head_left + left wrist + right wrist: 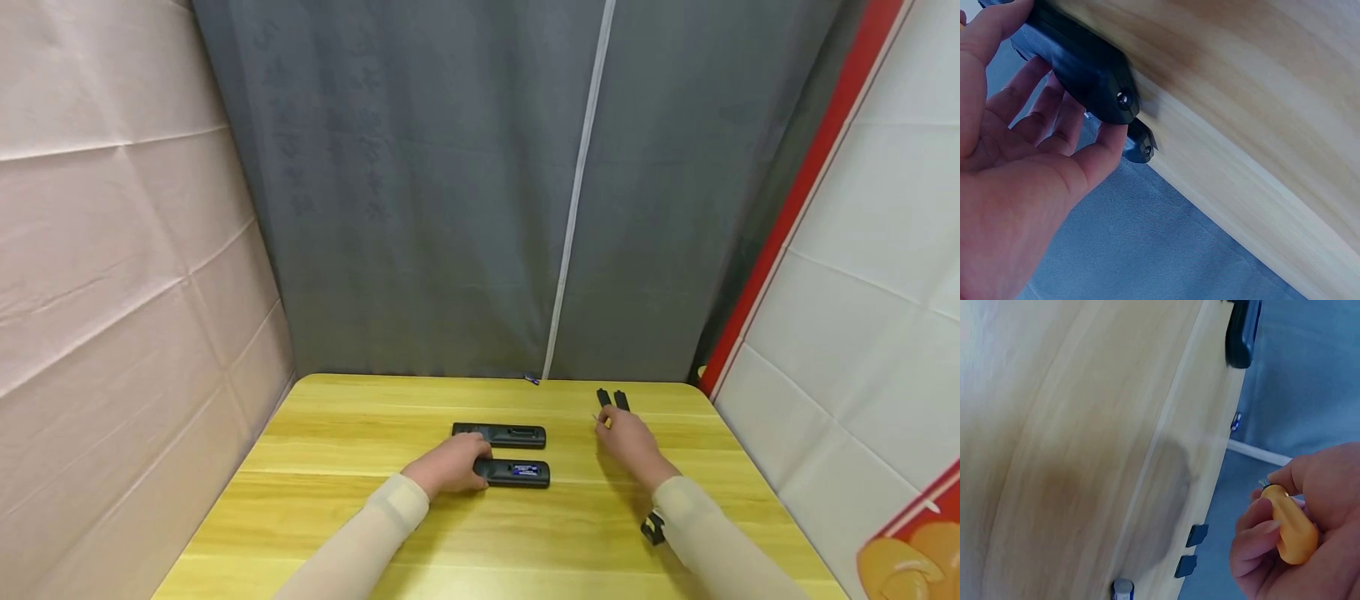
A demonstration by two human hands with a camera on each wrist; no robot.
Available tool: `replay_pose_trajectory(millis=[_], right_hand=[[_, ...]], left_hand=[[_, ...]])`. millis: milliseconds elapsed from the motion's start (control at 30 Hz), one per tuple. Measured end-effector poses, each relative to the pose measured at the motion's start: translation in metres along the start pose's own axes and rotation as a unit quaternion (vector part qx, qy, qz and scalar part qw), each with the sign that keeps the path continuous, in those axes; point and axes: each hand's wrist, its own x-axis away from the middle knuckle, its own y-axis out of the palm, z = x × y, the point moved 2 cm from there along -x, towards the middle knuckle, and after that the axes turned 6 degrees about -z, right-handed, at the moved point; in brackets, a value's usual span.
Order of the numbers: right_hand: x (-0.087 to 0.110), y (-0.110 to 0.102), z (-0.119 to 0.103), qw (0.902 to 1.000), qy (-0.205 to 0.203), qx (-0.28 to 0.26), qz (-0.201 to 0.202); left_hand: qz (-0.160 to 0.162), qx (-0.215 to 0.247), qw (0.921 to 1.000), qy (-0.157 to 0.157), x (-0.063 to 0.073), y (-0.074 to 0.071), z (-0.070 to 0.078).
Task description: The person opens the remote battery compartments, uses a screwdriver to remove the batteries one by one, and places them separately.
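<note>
My left hand [452, 463] grips the left end of the nearer black remote control [534, 482], which lies on the table. Blue batteries [525, 470] show in its uncovered compartment. In the left wrist view, the thumb and fingers hold the remote's sides [1094, 78]. Just behind it lies a second black remote [498, 435], its compartment dark and uncovered. Over at the right, my right hand [628, 442] holds a small screwdriver with a yellow handle [1297, 531], fingers curled round it. Beside that hand lie two black battery covers [603, 397].
Near the table's far edge lies a small blue battery [532, 380]. Another battery [1123, 589] shows at the bottom of the right wrist view. A grey curtain [435, 208] hangs behind the wooden table [337, 442], with pale sheeting [127, 250] at the left.
</note>
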Motion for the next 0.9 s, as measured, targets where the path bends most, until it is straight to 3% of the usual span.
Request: replay_pose_trajectory(millis=[433,667,900], right_hand=[[0.013,0.006,-0.031,0.9968,-0.036,-0.048,-0.054],[0.020,0.007,-0.049,0.9949,-0.069,-0.050,-0.055],[0.025,0.009,-0.056,0.9894,-0.095,-0.045,-0.100]], left_hand=[[0.001,0.011,0.9999,0.003,0.002,-0.003,0.001],[0.001,0.010,0.9999,0.006,0.002,-0.004,0.001],[0.001,0.014,0.9999,0.008,0.001,-0.004,0.000]])
